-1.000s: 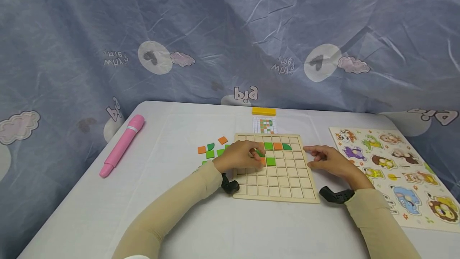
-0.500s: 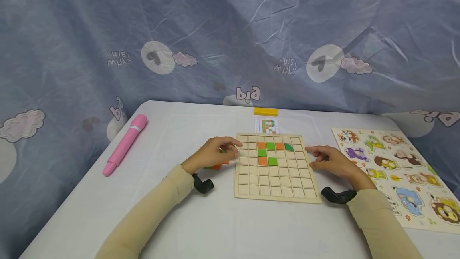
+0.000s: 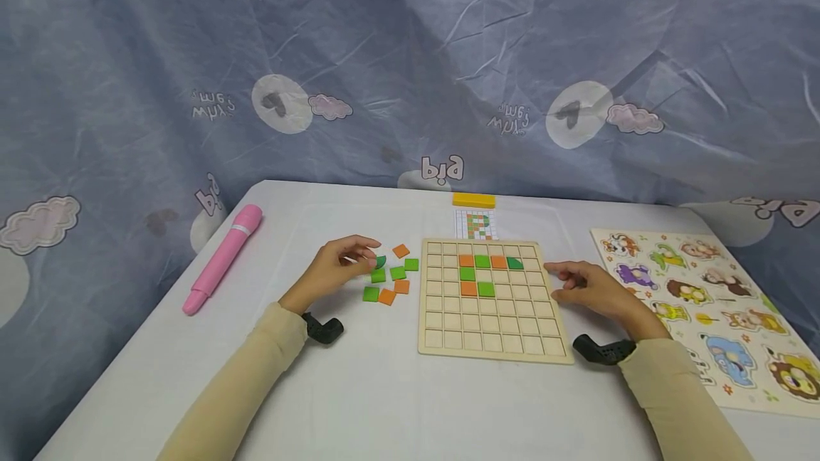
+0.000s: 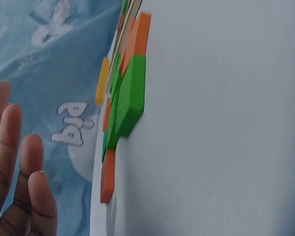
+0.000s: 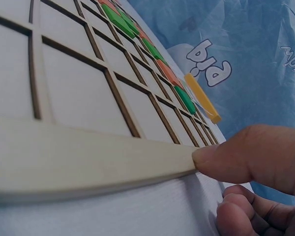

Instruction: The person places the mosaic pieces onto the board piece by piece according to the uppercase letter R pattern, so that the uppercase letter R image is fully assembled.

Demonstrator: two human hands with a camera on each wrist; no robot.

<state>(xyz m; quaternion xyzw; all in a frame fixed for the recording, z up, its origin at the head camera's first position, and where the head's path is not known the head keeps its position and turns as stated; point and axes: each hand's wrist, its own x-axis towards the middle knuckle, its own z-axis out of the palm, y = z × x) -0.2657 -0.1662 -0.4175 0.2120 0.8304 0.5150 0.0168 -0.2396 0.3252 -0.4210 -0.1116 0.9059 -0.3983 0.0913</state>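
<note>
My left hand [image 3: 336, 265] hovers over the left side of a pile of loose tiles, fingers loosely bent and nothing seen held. Among those tiles are a green square [image 3: 398, 273], an orange square [image 3: 386, 297] and a dark green rounded piece [image 3: 381, 262], partly behind the fingertips. In the left wrist view an orange tile [image 4: 108, 179] lies near the fingers. A wooden grid board [image 3: 493, 322] bears orange, green and rounded tiles in its upper cells. My right hand [image 3: 589, 289] touches the board's right edge with thumb and index finger; the thumb [image 5: 236, 155] meets the rim.
Behind the board lie a printed pattern card [image 3: 475, 225] and a yellow bar [image 3: 474, 200]. A pink stick-shaped object [image 3: 223, 258] is at the table's left. The animal picture board [image 3: 711, 304] lies at the right, partly under the right forearm. A patterned curtain [image 3: 410, 77] hangs behind.
My left hand has moved left from the board to the loose tiles, uncovering the orange and green tiles in the grid. The right hand stays at the board's edge.
</note>
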